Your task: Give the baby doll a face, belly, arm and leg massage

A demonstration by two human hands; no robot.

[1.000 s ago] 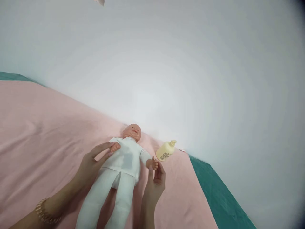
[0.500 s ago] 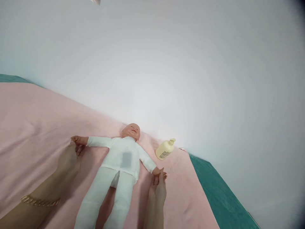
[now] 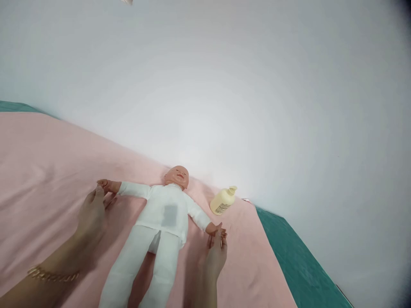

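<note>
A baby doll (image 3: 160,209) with a white cloth body lies on its back, its arms spread wide and its head toward the wall. At the left of the view, my left hand (image 3: 91,211) has its thumb and fingers closed around one of the doll's hands. My right hand (image 3: 216,252) pinches the doll's other hand between thumb and fingers. A grey rectangular patch marks the doll's chest. Just beyond my right hand stands a pale yellow pump bottle (image 3: 223,201) with printed text on its side.
Beneath the doll a pink cloth (image 3: 250,252) is spread, with creases at the left. A green surface (image 3: 298,256) shows past its right edge. The white wall (image 3: 224,85) rises directly behind the doll's head and the bottle.
My left hand has shifted slightly up and right with the doll's hand. My right hand has moved slightly to the right and turned a little at the wrist.
</note>
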